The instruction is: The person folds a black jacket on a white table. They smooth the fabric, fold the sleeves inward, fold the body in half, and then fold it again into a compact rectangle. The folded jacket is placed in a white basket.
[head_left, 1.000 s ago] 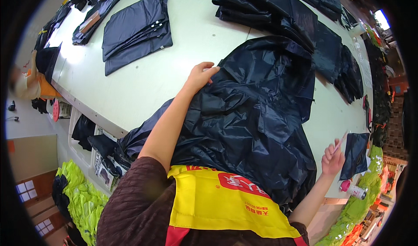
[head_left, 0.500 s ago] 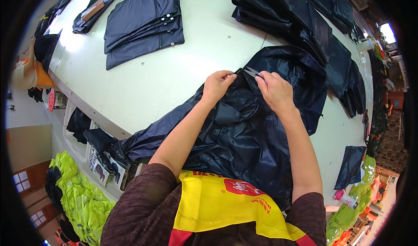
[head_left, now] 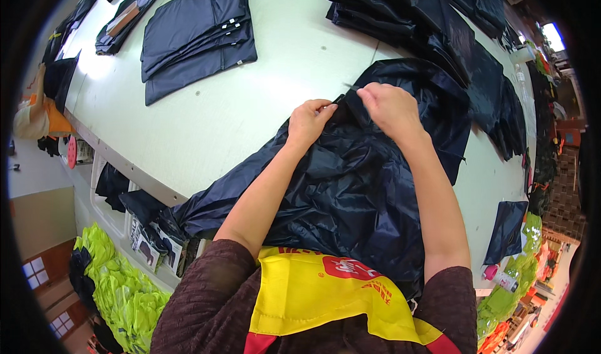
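A crumpled dark garment (head_left: 350,185) lies at the centre of the pale table (head_left: 250,110). The left hand (head_left: 308,121) and the right hand (head_left: 389,107) pinch its upper edge, close together. Folded dark pieces (head_left: 194,35) lie stacked at 11 o'clock, another pile (head_left: 400,10) at 1 o'clock.

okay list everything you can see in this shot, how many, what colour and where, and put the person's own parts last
dark garment: one, navy, shiny, spread on the table before the person, trailing off the near edge
table: one, pale grey-white, fills the middle
folded fabric stack: one, navy, upper left on the table
piled dark garments: one heap, navy, upper right
small dark piece: one, navy, right edge of the table
neon fabric: one heap, yellow-green, lower left below the table
apron: one, yellow with red, on the person
left hand: one, pinching the garment's top edge
right hand: one, gripping the same edge beside it
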A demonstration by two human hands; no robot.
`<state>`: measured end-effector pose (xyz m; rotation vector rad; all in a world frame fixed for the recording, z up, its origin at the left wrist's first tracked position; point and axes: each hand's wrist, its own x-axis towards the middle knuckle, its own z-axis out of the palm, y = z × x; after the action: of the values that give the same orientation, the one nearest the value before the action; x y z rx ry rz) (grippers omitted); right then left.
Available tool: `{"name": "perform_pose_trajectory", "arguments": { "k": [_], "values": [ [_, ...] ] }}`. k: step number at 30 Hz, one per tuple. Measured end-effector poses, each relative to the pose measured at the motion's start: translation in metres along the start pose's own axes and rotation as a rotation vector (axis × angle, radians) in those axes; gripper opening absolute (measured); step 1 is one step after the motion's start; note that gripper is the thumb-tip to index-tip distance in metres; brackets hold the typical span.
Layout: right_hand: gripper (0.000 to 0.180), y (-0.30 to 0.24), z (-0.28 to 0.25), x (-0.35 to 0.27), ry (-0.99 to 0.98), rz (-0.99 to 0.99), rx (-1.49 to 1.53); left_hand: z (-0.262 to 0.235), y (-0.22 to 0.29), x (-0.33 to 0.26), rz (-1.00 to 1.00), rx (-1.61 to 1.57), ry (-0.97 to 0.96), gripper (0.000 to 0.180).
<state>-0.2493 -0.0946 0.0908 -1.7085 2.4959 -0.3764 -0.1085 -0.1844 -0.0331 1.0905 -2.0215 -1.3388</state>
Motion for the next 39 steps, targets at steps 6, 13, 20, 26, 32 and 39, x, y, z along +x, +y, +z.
{"name": "perform_pose_trajectory", "arguments": {
  "k": [6,13,20,26,32,39],
  "values": [
    [0.03,0.076,-0.032,-0.091,0.556,0.416,0.607,0.001,-0.013,0.002,0.013,-0.106,-0.041,0.029],
    [0.044,0.209,0.026,-0.24,0.505,0.813,0.325,0.033,0.08,-0.019,0.578,0.06,0.041,0.026],
    [0.031,0.228,0.003,-0.186,0.769,0.783,1.077,0.145,0.083,-0.116,1.095,0.474,-0.754,0.061],
    [0.022,0.198,-0.019,-0.183,0.65,0.725,1.382,0.149,0.083,-0.115,0.884,0.205,-0.872,0.036],
    [0.013,0.175,-0.03,-0.195,0.612,0.582,1.44,0.13,0.137,-0.057,0.152,-0.446,-0.508,0.032],
    [0.006,0.165,-0.032,-0.205,0.451,0.424,1.567,0.124,0.178,0.051,0.857,0.303,-0.013,0.086]
  ]
}}
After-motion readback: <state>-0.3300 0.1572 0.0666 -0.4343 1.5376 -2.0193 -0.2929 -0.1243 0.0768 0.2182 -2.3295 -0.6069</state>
